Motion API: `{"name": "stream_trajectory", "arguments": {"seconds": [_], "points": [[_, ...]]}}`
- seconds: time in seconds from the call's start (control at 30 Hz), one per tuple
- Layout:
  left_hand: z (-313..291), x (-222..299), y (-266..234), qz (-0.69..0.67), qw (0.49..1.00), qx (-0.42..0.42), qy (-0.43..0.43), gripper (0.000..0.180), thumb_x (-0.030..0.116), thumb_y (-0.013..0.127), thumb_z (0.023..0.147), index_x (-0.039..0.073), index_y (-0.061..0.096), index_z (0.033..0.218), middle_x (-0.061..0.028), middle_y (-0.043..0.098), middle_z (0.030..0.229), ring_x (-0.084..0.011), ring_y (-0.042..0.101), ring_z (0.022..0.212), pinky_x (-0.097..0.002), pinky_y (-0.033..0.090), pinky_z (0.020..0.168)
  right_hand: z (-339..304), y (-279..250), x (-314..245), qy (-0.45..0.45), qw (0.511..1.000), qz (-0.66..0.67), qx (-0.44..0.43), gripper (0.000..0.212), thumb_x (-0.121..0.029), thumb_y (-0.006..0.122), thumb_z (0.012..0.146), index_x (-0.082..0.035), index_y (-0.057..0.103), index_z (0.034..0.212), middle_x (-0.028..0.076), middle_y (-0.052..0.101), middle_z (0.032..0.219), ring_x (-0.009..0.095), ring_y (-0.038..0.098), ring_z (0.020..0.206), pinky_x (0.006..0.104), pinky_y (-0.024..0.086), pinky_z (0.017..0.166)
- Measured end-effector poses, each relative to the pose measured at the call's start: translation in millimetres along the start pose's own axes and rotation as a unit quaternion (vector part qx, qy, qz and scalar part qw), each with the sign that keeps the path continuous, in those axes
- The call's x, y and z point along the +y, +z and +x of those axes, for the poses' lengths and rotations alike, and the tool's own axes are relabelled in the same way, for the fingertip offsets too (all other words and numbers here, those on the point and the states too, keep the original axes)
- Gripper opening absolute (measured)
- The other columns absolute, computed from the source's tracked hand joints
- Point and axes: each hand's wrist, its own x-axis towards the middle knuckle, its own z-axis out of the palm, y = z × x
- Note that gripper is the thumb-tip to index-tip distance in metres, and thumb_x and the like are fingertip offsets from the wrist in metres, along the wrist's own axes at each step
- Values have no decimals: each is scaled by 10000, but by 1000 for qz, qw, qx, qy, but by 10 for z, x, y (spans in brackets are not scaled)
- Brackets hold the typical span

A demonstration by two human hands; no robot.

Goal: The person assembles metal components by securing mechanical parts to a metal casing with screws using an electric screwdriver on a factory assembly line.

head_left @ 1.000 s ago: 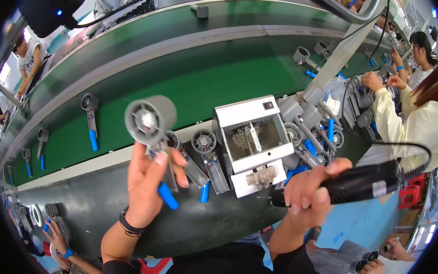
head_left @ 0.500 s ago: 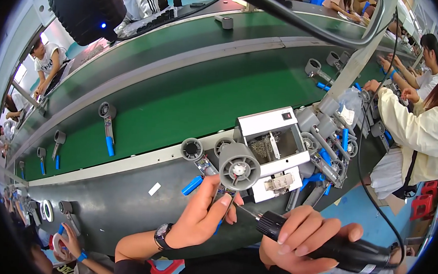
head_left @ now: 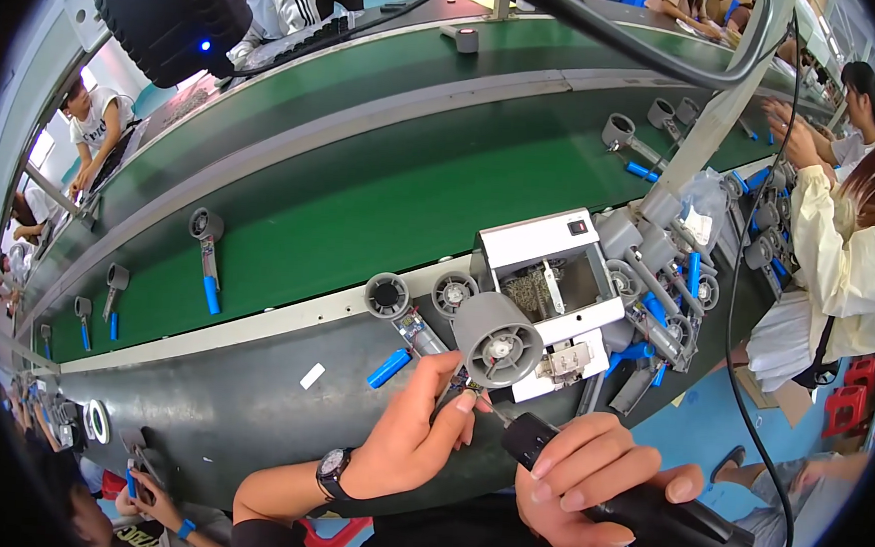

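Observation:
My left hand (head_left: 410, 434), with a watch on its wrist, pinches the opened handle of a grey handheld fan (head_left: 501, 346). The fan's round head points up, and a small circuit board (head_left: 463, 383) shows by my fingertips. My right hand (head_left: 585, 478) is wrapped round a black corded electric screwdriver (head_left: 532, 442). Its thin bit meets the handle beside the board; whether it sits on a screw I cannot tell. Just beyond lies another grey fan (head_left: 388, 297) with its board bare and a blue battery (head_left: 389, 368) beside it.
A white screw feeder (head_left: 540, 242) holding loose screws stands behind the fan. Right of it is a pile of grey fans (head_left: 658, 277) with blue batteries. Several fans lie on the green conveyor belt (head_left: 361, 209). The screwdriver's cord (head_left: 735, 377) hangs at right. Co-workers sit around the line.
Both my hands have shifted slightly right, with the fan and the screwdriver still in them. The bit stays at the handle. Fans on the belt have moved slightly left.

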Motion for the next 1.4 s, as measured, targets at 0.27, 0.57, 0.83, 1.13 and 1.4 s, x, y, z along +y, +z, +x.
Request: {"name": "stream_trajectory", "arguments": {"seconds": [0.27, 0.57, 0.83, 1.13, 1.4], "points": [[-6, -40, -14, 53, 998, 3, 19, 310, 60, 400, 1028, 4, 332, 1326, -115, 549, 1079, -113, 517, 692, -267, 468, 629, -38, -26, 38, 19, 1000, -8, -5, 477, -293, 609, 973, -63, 313, 1267, 38, 512, 695, 141, 512, 444, 255, 498, 454], [-13, -34, -9, 75, 997, 3, 26, 326, 46, 413, 1024, -16, 321, 1331, -113, 557, 1081, -121, 526, 701, -270, 469, 622, -37, -9, 76, 19, 1000, -21, -1, 481, -308, 609, 975, -63, 311, 1261, 37, 513, 691, 139, 512, 438, 240, 478, 427], [-26, 9, 9, 109, 994, 12, 24, 320, 26, 424, 1013, -35, 311, 1307, -115, 562, 1060, -124, 534, 693, -272, 465, 607, -84, -66, 168, -17, 999, 26, -42, 460, -265, 612, 970, -53, 309, 1242, 50, 541, 701, 148, 540, 446, 256, 507, 425], [-47, 1, 12, 192, 980, 58, 21, 379, 55, 490, 989, -28, 326, 1320, -142, 648, 810, -282, 632, 620, -383, 470, 555, -119, -53, 181, -45, 995, 13, -94, 387, -209, 622, 959, -65, 317, 1148, 44, 566, 680, 148, 562, 450, 259, 514, 408], [-50, 6, -7, 187, 980, 67, 33, 369, 58, 497, 990, -22, 337, 1313, -147, 641, 826, -292, 633, 650, -387, 466, 572, -124, -50, 191, -17, 993, 21, -114, 365, -135, 634, 942, -62, 314, 1102, 49, 545, 652, 148, 553, 444, 267, 523, 412]]}}
